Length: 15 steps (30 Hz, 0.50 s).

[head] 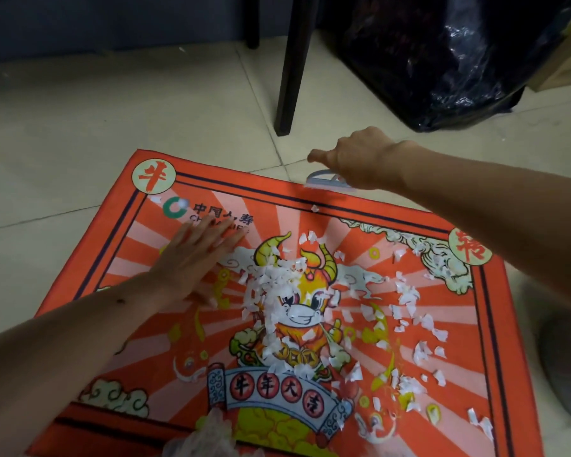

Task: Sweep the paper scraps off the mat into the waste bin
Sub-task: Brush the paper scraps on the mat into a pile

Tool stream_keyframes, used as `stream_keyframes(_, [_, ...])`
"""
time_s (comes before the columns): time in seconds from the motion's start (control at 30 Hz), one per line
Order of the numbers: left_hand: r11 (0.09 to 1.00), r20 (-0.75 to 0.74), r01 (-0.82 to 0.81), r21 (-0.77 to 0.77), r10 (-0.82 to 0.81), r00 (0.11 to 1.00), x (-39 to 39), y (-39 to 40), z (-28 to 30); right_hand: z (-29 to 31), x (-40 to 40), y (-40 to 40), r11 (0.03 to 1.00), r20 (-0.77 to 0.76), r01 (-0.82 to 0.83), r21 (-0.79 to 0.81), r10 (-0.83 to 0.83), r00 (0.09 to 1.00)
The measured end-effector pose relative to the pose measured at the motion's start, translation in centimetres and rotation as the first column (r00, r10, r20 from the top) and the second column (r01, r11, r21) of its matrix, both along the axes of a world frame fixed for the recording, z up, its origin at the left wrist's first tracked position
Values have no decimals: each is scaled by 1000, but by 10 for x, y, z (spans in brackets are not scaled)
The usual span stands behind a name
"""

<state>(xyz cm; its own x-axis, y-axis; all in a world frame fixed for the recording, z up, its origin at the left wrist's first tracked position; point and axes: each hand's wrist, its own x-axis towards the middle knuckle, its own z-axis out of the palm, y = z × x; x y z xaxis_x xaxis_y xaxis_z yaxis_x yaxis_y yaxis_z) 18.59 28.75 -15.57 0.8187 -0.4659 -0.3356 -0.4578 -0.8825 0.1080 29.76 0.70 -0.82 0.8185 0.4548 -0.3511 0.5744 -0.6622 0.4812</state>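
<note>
Where the printed ox fills the middle of the red mat [119, 239], the white paper scraps [271, 291] lie thickest, heaped over the ox's head and body, with looser bits strewn across the mat's right half and down toward its near right corner. One stray scrap sits near the mat's far border. The left hand [195, 258] lies flat on the mat just left of the heap, fingers straight and spread, gripping nothing. At the mat's far edge the right hand [356, 159] curls round what seems to be a small pale brush [323, 181], though motion blur hides its shape. The mat rests on a pale tiled floor [63, 127]. Beyond the mat's far edge stands a dark chair leg [292, 77], and further right of it a glossy black bag [449, 61].
</note>
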Motion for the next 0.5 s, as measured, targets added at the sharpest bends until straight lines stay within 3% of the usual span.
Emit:
stream_keyframes(0.27, [997, 32, 81, -15, -80, 996, 21, 1, -12, -36, 12, 15, 999, -56, -10, -40, 8, 998])
stream_keyframes(0.5, [987, 186, 152, 57, -160, 969, 12, 1, -10, -39, 7, 27, 990, -189, -104, -94, 85, 978])
